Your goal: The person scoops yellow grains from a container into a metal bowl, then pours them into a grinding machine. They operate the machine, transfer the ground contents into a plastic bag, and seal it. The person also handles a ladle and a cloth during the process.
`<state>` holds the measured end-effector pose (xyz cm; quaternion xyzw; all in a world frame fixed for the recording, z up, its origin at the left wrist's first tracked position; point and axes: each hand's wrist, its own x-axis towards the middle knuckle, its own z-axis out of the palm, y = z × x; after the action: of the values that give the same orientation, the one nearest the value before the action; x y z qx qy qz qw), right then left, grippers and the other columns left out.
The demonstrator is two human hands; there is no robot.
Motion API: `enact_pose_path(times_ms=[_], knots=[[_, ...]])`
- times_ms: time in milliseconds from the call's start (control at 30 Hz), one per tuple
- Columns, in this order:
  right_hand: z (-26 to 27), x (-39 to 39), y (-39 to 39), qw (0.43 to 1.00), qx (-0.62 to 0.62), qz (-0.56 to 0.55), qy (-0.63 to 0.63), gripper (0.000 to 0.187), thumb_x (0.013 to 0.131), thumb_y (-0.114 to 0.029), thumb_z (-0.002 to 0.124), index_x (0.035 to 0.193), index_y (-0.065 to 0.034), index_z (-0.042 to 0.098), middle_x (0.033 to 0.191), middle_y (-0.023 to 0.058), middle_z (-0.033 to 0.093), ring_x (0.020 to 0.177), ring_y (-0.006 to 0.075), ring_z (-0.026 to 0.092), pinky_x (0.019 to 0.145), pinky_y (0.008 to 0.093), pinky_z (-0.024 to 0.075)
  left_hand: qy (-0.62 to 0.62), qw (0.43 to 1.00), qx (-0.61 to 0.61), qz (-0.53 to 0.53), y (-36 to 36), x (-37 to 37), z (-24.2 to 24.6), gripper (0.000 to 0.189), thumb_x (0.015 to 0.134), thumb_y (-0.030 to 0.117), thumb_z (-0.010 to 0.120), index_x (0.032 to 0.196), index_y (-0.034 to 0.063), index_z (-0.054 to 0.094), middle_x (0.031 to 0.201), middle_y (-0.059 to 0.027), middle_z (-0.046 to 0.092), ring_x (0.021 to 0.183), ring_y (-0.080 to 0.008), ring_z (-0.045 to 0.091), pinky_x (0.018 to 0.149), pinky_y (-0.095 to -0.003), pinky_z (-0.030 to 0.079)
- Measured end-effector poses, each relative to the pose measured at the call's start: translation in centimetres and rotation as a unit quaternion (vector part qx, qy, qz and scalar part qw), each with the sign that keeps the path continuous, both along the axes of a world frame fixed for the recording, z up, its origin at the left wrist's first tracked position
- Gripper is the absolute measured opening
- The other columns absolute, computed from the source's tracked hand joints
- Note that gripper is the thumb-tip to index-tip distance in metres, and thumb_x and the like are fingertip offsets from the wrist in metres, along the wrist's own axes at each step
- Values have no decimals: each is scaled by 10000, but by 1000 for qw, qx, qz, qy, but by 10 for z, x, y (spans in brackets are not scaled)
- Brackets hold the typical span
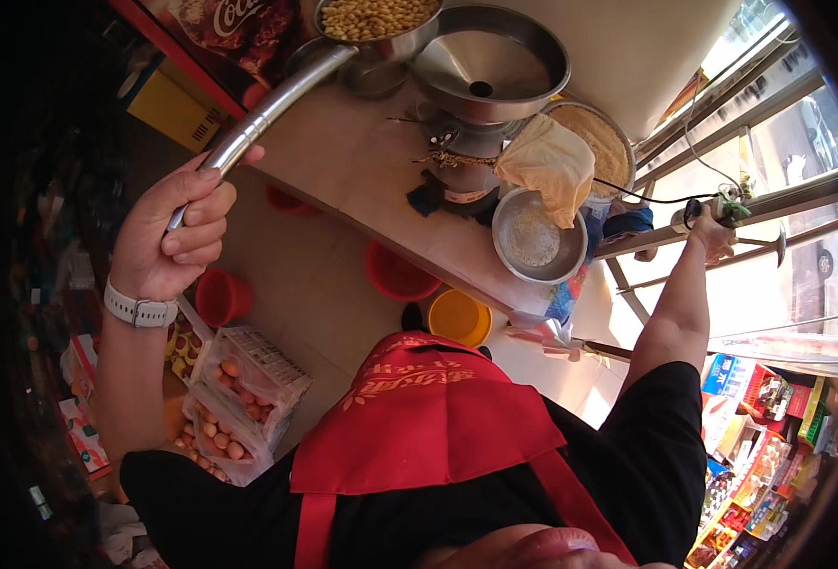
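My left hand [184, 227] is closed around the metal handle [270, 103] of a ladle whose bowl is full of pale yellow beans [376, 18]. The ladle bowl is beside the wide steel hopper [454, 60] of a grinding machine, which has a dark hole at its bottom. A beige cloth [550, 167] hangs at the machine's side, over a metal bowl [575, 259] with pale residue. Behind it stands a basin of tan, crumbly meal [597, 139]. At the window frame, my right hand [710, 235] is at a small box with a black cable; its finger contact is unclear.
The counter [305, 153] runs diagonally before me. Red buckets [223, 297] and a yellow bucket [459, 318] stand on the floor below. Bagged eggs [227, 441] and a plastic crate [270, 355] lie at lower left. Packaged goods [753, 469] fill a display at lower right.
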<state>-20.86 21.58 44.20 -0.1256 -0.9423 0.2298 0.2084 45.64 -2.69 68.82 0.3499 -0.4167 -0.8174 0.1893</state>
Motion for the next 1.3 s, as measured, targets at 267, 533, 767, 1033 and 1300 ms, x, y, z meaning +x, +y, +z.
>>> enact_pose_path(times_ms=[267,533,767,1033,1300], knots=[[-12,-16,0,998,-51,-24,2,975,601,-652,782,1272,1,511,1225,248,505,1194,368,437,903,478,468,-51,993,-9,-110,-90,-41,-15,420,981,130,451,1357,-44,386,625,59,366,407,20,313,356,-133,263],[10,8,85,953,-276,103,73,905,699,-357,852,1387,10,391,770,91,600,467,141,480,414,283,425,-110,954,-172,-220,-147,-65,-56,286,905,123,584,1163,18,520,715,51,473,489,20,328,428,-145,268],[74,149,156,942,-226,198,152,542,860,-183,701,1343,-59,486,1037,88,555,757,133,553,625,266,486,-138,813,-552,-120,-155,-83,-129,397,881,143,624,1238,-1,528,712,31,510,524,-7,395,448,-189,305],[50,334,146,820,-437,355,102,500,892,17,560,1368,-67,431,1183,136,570,742,80,556,625,198,473,-264,416,-868,-52,-104,-79,-148,540,867,115,635,1375,142,452,917,-94,581,787,-247,579,671,-374,486],[-31,449,150,768,-480,421,-50,601,893,44,520,1437,-113,317,1283,192,516,725,110,629,515,173,469,-289,479,-827,60,-37,-83,-178,651,796,24,656,1399,152,445,1102,-173,590,930,-385,588,806,-473,463]])
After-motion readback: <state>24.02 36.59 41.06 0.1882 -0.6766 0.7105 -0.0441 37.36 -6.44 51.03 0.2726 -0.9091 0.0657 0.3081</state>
